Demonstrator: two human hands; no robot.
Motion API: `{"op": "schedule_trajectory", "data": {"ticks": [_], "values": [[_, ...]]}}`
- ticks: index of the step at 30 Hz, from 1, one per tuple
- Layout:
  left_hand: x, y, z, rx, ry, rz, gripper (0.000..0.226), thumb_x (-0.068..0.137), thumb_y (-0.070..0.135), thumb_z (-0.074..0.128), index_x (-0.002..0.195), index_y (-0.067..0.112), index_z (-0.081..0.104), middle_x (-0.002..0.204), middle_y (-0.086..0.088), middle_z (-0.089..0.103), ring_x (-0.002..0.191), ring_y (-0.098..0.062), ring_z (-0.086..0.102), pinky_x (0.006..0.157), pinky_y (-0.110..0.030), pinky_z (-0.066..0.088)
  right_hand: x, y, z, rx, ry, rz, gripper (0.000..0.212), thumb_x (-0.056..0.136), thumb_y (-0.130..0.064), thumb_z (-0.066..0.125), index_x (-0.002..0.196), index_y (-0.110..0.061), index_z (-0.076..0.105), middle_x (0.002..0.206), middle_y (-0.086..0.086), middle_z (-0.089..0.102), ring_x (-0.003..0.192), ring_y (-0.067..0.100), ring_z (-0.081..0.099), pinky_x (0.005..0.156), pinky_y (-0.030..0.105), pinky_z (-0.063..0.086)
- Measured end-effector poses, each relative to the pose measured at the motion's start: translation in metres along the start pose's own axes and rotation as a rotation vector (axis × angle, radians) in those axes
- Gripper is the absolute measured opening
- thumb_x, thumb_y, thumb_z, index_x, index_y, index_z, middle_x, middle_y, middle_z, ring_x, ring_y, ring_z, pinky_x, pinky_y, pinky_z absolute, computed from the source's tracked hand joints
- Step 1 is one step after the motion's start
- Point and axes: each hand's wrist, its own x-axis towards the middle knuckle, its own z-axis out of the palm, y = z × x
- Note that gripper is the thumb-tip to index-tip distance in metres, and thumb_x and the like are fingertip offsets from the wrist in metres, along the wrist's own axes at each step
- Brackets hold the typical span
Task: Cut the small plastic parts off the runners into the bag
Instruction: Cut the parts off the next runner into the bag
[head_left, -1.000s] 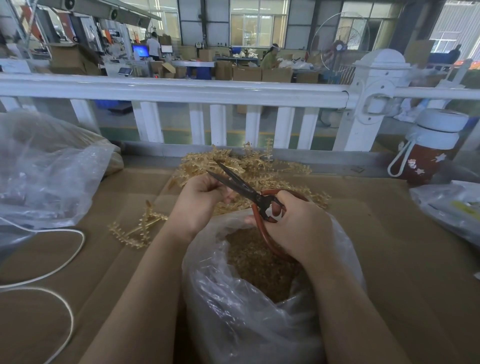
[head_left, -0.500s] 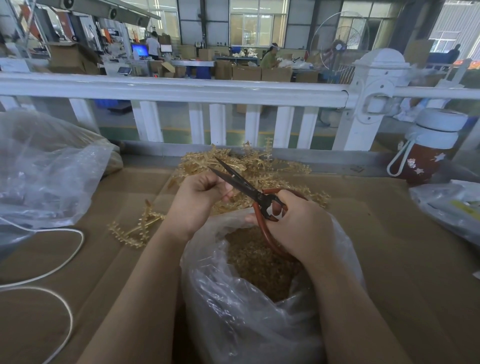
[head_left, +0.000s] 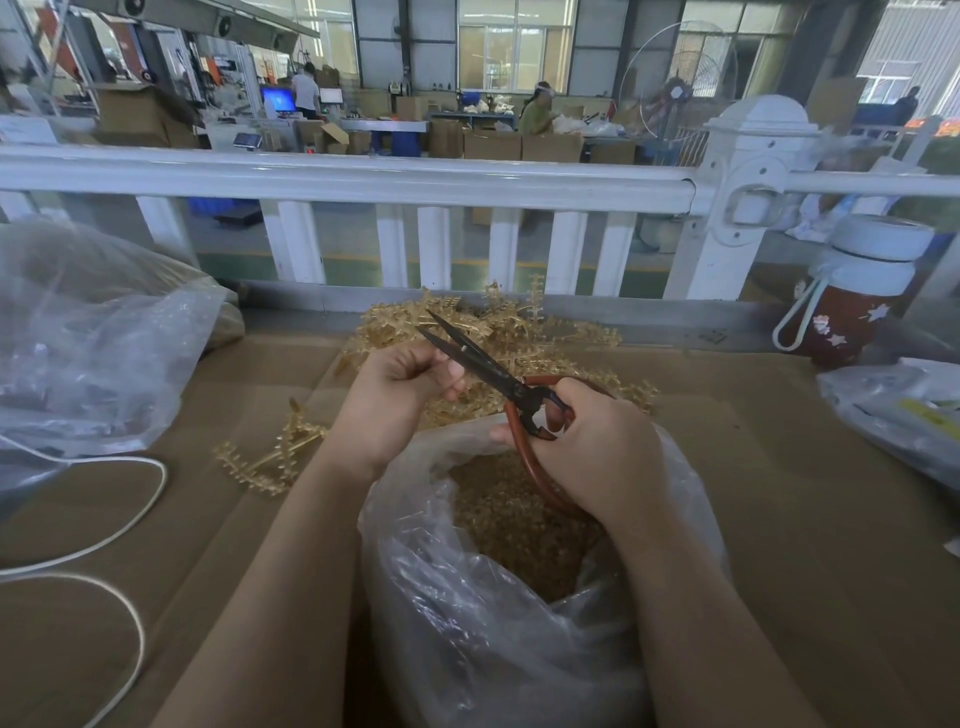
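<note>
My right hand (head_left: 597, 457) grips the red handles of black-bladed scissors (head_left: 483, 364), whose blades stand slightly apart and point up and left. My left hand (head_left: 395, 395) has its fingers curled round a small runner piece right at the blades; the piece itself is mostly hidden by the fingers. Both hands hover over the open clear plastic bag (head_left: 519, 649), which holds a heap of small golden cut parts (head_left: 509, 514). Behind the hands lies a pile of golden runners (head_left: 519, 327). Another runner (head_left: 270, 457) lies alone to the left.
Brown cardboard (head_left: 805, 519) covers the table. A large clear bag (head_left: 88, 338) sits at the left, with a white cord (head_left: 104, 530) below it. A red bottle with a white lid (head_left: 857, 296) and another plastic packet (head_left: 904, 410) are at the right. A white railing (head_left: 363, 176) runs behind.
The scissors' blades have narrowed a little against the piece in my left hand. Both hands stay over the bag almost where they were.
</note>
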Motion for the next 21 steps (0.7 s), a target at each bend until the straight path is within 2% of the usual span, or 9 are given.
{"op": "schedule_trajectory", "data": {"ticks": [4,7,9,11,14,16,18,20,21], "values": [[0.001,-0.001,-0.001,-0.025,-0.003,-0.01,0.022,0.096,-0.002,0.055,0.078,0.007,0.066,0.066,0.006,0.065,0.067,-0.008,0.059,0.072,-0.019,0.051,0.0,0.002,0.003,0.007,0.029,-0.017,0.053,0.073,-0.082,0.059,0.077,-0.029,0.063,0.059,-0.025,0.043,0.054,-0.014,0.039,0.055,0.004,0.024],[0.001,-0.002,-0.001,-0.076,-0.008,-0.031,0.02,0.095,-0.001,0.057,0.079,0.006,0.066,0.068,0.004,0.066,0.067,-0.009,0.06,0.072,-0.021,0.052,0.0,0.004,0.003,0.022,0.014,-0.014,0.046,0.073,-0.079,0.062,0.075,-0.033,0.057,0.06,-0.024,0.047,0.054,-0.012,0.043,0.054,0.005,0.027],[0.002,-0.002,-0.002,-0.148,-0.02,-0.064,0.018,0.094,-0.001,0.058,0.079,0.006,0.067,0.069,0.002,0.067,0.066,-0.01,0.061,0.071,-0.022,0.053,-0.001,0.004,0.003,0.08,0.0,-0.014,0.043,0.073,-0.078,0.062,0.073,-0.036,0.052,0.059,-0.023,0.052,0.054,-0.007,0.051,0.05,0.007,0.034],[0.002,-0.001,-0.001,-0.156,-0.052,-0.095,0.017,0.092,0.0,0.061,0.081,0.008,0.07,0.069,0.003,0.069,0.065,-0.009,0.061,0.069,-0.021,0.053,0.0,0.003,0.005,0.182,-0.029,0.029,0.044,0.074,-0.075,0.062,0.072,-0.031,0.06,0.061,-0.02,0.06,0.059,-0.003,0.059,0.053,0.011,0.045],[0.0,0.001,0.007,-0.081,-0.129,-0.124,0.016,0.089,-0.001,0.065,0.083,0.011,0.075,0.068,0.008,0.071,0.062,-0.002,0.059,0.065,-0.017,0.049,0.003,0.003,0.008,0.328,-0.098,0.172,0.026,0.08,-0.051,0.073,0.075,-0.026,0.07,0.064,-0.012,0.068,0.062,0.005,0.064,0.061,0.032,0.057],[-0.001,0.001,0.014,-0.062,-0.159,-0.139,0.017,0.086,-0.003,0.068,0.082,0.011,0.076,0.069,0.009,0.073,0.06,0.001,0.057,0.063,-0.014,0.046,0.007,0.004,0.01,0.426,-0.151,0.223,0.012,0.082,-0.038,0.077,0.075,-0.033,0.069,0.067,-0.016,0.07,0.064,0.005,0.067,0.061,0.029,0.058],[-0.001,0.001,0.019,-0.063,-0.156,-0.138,0.014,0.085,-0.004,0.069,0.085,0.008,0.077,0.069,0.01,0.073,0.058,0.004,0.055,0.06,-0.011,0.043,0.008,0.004,0.011,0.485,-0.192,0.249,0.017,0.082,-0.032,0.079,0.073,-0.04,0.067,0.07,-0.024,0.07,0.066,0.001,0.068,0.063,0.025,0.058],[-0.001,0.001,0.021,-0.058,-0.144,-0.137,0.014,0.085,-0.002,0.07,0.087,0.01,0.078,0.071,0.009,0.074,0.058,0.005,0.054,0.057,-0.011,0.042,0.009,0.002,0.012,0.548,-0.207,0.276,0.017,0.082,-0.028,0.079,0.07,-0.037,0.07,0.07,-0.018,0.072,0.064,0.006,0.07,0.064,0.03,0.061],[-0.001,0.001,0.021,-0.054,-0.142,-0.138,0.016,0.085,0.0,0.071,0.085,0.014,0.079,0.074,0.007,0.075,0.059,0.004,0.055,0.057,-0.012,0.042,0.009,0.001,0.011,0.581,-0.204,0.284,0.01,0.08,-0.029,0.078,0.072,-0.032,0.073,0.07,-0.011,0.074,0.063,0.011,0.071,0.064,0.034,0.062]]}}
